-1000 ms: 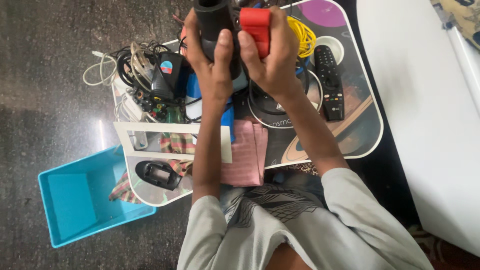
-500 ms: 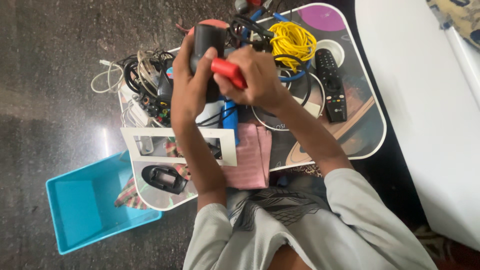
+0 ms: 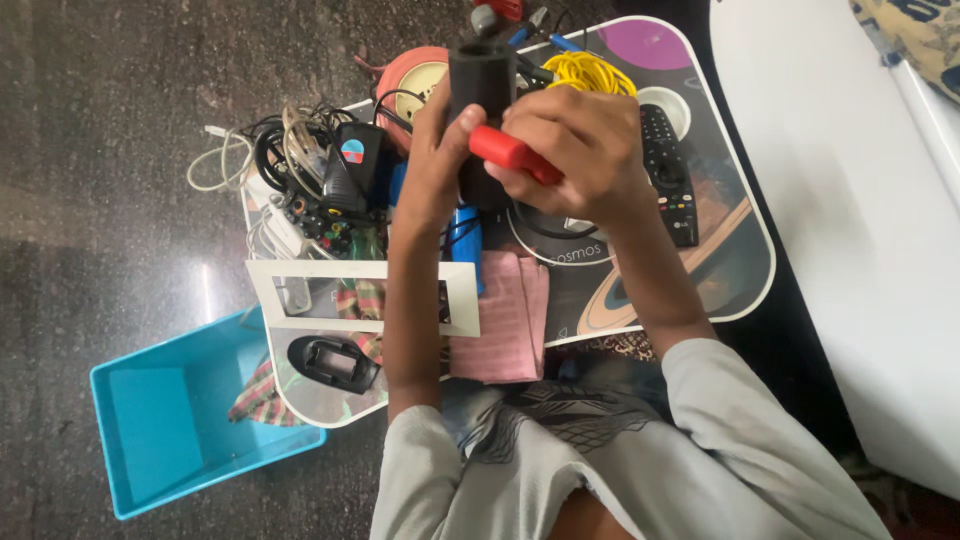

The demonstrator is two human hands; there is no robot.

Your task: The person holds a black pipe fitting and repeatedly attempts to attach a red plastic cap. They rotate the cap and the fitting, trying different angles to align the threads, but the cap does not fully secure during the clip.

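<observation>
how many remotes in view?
1: a black remote lies on the tray, just right of the right hand. Others may hide in the cable pile or under the hands.

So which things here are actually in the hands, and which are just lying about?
In hand:
- black cylinder, held by the left hand
- red-handled tool, gripped by the right hand

Lying about:
- remote control
- yellow cable coil
- tangled cables
- white frame
- pink cloth
- blue bin
</observation>
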